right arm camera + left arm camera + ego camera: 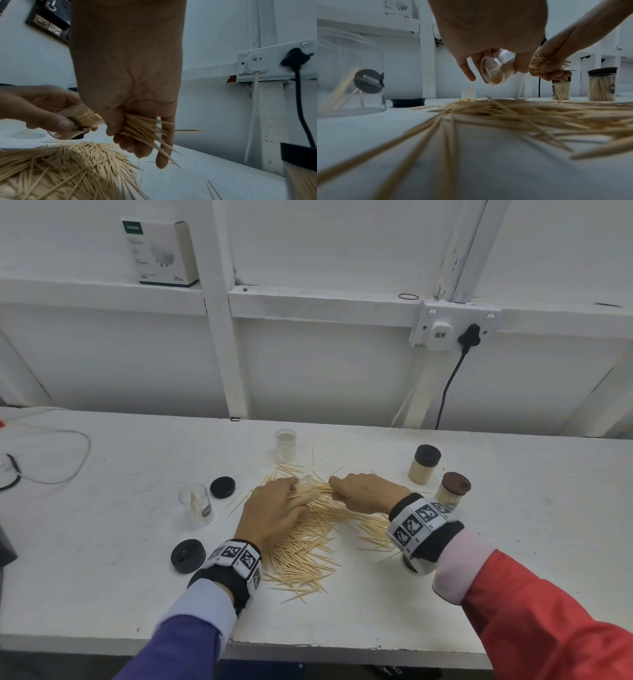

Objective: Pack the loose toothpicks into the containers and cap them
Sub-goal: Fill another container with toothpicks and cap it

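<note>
A heap of loose toothpicks (pixel 308 546) (pixel 530 112) (pixel 65 166) lies mid-table. Just above it my left hand (pixel 274 508) (pixel 489 65) grips a clear container (pixel 306 483) (pixel 494 70) (pixel 80 119) tipped on its side, its mouth toward the right. My right hand (pixel 363 491) (pixel 137 128) grips a bundle of toothpicks (pixel 539 65) (pixel 145 128) whose ends go into that mouth. Two capped, filled containers (pixel 424 463) (pixel 452 491) stand at the right. Another clear container (pixel 197 503) (pixel 349 75) with a few picks stands left, and one (pixel 285 444) stands behind the heap.
Two black caps (pixel 222 487) (pixel 187 555) lie on the white table (pixel 102 577) at the left. A white cable (pixel 68 460) loops at the far left. On the wall behind are a socket with a black plug (pixel 469 337) and a white box (pixel 159 251) on a ledge.
</note>
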The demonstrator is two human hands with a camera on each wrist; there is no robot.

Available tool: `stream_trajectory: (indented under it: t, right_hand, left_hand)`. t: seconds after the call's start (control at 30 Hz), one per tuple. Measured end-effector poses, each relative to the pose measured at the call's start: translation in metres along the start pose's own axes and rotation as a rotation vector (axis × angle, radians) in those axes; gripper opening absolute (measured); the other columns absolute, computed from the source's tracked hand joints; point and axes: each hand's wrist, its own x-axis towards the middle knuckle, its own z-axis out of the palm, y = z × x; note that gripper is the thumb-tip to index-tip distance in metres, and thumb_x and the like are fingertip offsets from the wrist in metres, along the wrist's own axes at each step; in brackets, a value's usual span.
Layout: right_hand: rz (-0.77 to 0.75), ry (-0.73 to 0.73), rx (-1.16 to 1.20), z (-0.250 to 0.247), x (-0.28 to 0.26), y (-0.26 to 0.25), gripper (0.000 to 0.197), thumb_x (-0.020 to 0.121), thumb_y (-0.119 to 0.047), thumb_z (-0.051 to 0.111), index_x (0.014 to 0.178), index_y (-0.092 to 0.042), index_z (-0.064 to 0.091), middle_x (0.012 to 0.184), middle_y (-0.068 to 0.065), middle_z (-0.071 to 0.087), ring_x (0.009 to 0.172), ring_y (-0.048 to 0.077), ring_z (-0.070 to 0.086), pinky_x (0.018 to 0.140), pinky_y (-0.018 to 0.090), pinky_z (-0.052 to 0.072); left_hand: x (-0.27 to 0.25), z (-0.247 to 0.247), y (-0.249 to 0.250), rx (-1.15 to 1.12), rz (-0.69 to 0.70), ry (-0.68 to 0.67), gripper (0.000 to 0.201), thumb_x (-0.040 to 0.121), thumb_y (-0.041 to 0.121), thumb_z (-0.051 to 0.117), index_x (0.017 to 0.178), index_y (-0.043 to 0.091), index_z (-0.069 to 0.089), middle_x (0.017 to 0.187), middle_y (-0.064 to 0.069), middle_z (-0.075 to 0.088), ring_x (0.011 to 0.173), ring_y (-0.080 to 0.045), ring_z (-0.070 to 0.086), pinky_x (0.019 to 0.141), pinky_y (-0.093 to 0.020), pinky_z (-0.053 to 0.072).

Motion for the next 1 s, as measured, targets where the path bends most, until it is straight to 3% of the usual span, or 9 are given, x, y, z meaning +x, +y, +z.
stream_trajectory:
  t: [0.13,0.43,0.57,0.67,1.0]
  right_hand:
    - [0.009,-0.025,0.041,0.002,-0.001,0.001,0.006,0.103,-0.019,0.036,0.101,-0.014,0.039,0.075,-0.003,0.041,0.063,0.012,0.04,0.054,0.027,0.029]
    - [0.009,-0.005,0.054,0.0,-0.002,-0.001,0.003,0.101,-0.015,0.038,0.098,-0.015,0.037,0.076,-0.003,0.041,0.063,0.011,0.039,0.054,0.026,0.028]
    - [-0.013,0.044,-0.068,-0.006,-0.004,-0.008,0.013,0.1,-0.013,0.038,0.11,-0.01,0.046,0.09,0.006,0.051,0.073,0.021,0.044,0.064,0.03,0.033]
    - [-0.039,0.055,-0.193,-0.007,-0.003,-0.015,0.02,0.099,-0.01,0.038,0.116,-0.007,0.047,0.1,0.011,0.061,0.073,0.024,0.045,0.064,0.033,0.033]
    - [-0.051,0.064,-0.135,-0.011,0.014,-0.025,0.023,0.103,-0.021,0.042,0.118,-0.005,0.05,0.107,0.013,0.061,0.083,0.026,0.053,0.069,0.033,0.036]
  left_hand:
    - [0.0,0.002,-0.003,-0.021,0.004,0.008,0.057,0.084,0.048,0.06,0.13,0.016,0.052,0.111,0.004,0.063,0.102,-0.018,0.059,0.091,-0.041,0.047]
    - [0.0,0.001,-0.004,0.005,0.022,-0.012,0.065,0.08,0.059,0.048,0.13,0.017,0.053,0.109,0.005,0.063,0.1,-0.018,0.059,0.089,-0.038,0.046]
    - [0.0,0.001,-0.003,0.07,0.058,-0.04,0.073,0.077,0.065,0.039,0.129,0.016,0.054,0.11,0.004,0.064,0.102,-0.02,0.059,0.088,-0.038,0.045]
    - [-0.001,0.002,-0.002,0.065,0.072,-0.045,0.074,0.077,0.066,0.038,0.129,0.015,0.054,0.111,0.003,0.064,0.103,-0.019,0.059,0.089,-0.036,0.043]
    - [0.0,0.003,-0.002,0.033,0.032,-0.088,0.084,0.073,0.072,0.036,0.133,0.015,0.051,0.116,0.002,0.063,0.104,-0.018,0.059,0.088,-0.031,0.044]
